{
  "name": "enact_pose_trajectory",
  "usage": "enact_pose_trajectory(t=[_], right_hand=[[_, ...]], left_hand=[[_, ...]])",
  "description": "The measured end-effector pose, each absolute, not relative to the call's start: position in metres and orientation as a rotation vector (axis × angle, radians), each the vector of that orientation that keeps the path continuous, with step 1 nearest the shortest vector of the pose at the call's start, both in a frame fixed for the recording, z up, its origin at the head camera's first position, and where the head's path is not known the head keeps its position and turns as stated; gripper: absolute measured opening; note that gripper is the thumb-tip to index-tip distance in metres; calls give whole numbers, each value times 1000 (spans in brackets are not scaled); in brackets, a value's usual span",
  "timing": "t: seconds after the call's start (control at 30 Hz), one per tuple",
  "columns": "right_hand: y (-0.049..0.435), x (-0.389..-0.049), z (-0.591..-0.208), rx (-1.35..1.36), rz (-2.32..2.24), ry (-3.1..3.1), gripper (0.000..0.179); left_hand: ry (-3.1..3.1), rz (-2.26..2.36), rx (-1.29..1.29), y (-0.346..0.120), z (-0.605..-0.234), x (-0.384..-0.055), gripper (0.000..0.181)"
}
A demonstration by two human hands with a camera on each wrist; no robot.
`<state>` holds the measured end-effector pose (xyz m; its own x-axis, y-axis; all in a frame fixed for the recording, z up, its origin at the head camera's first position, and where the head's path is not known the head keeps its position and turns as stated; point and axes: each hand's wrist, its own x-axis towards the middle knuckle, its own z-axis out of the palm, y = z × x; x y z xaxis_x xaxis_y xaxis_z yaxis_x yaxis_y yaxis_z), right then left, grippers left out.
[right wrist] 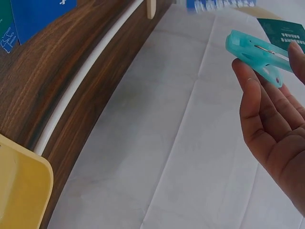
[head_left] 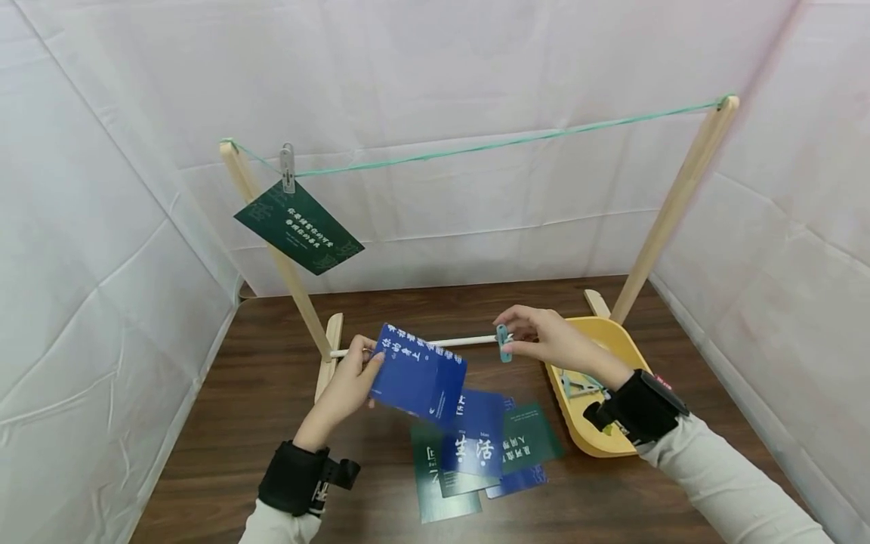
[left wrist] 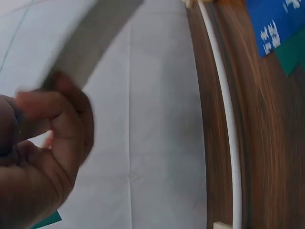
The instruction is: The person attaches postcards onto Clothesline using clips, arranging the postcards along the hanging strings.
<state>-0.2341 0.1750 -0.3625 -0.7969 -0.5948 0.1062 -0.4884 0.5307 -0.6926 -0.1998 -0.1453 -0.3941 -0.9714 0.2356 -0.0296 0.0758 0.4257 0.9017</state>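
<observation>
In the head view my left hand (head_left: 350,385) pinches a blue card (head_left: 416,378) printed with white characters by its left edge, thumb on top. The left wrist view shows the pale back of this card (left wrist: 102,38), blurred, between thumb and fingers. My right hand (head_left: 560,340) holds a translucent teal clothespin (head_left: 504,344) to the right of that card. Up close in the right wrist view, thumb and fingertips pinch the clothespin (right wrist: 252,50). A dark green card (head_left: 302,230) hangs tilted from a green string (head_left: 476,149) under a clear grey clothespin (head_left: 288,168).
Two wooden posts (head_left: 680,196) carry the string, joined low down by a white rod (head_left: 469,341). Overlapping blue and green cards (head_left: 473,446) lie on the dark wood table (head_left: 224,423). A yellow basket (head_left: 635,353) with clothespins (head_left: 578,388) stands under my right forearm. White cloth surrounds the table.
</observation>
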Motion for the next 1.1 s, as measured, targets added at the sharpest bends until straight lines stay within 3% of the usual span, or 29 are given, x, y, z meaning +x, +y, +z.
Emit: enact_pose_trajectory(t=[0.23, 0.57, 0.77, 1.1], right_hand=[[175, -235, -363, -930, -1121, 2639, 33], [173, -237, -358, -941, -1123, 2675, 33], [168, -242, -350, -961, -1127, 2678, 29], [141, -259, -291, -1004, -1067, 2802, 27]], left_hand=[[2494, 1800, 245, -144, -393, -198, 32], [2691, 1898, 104, -145, -389, -200, 13], [2556, 2129, -8, -146, -388, -206, 12], [2453, 2450, -42, -142, -367, -227, 16]])
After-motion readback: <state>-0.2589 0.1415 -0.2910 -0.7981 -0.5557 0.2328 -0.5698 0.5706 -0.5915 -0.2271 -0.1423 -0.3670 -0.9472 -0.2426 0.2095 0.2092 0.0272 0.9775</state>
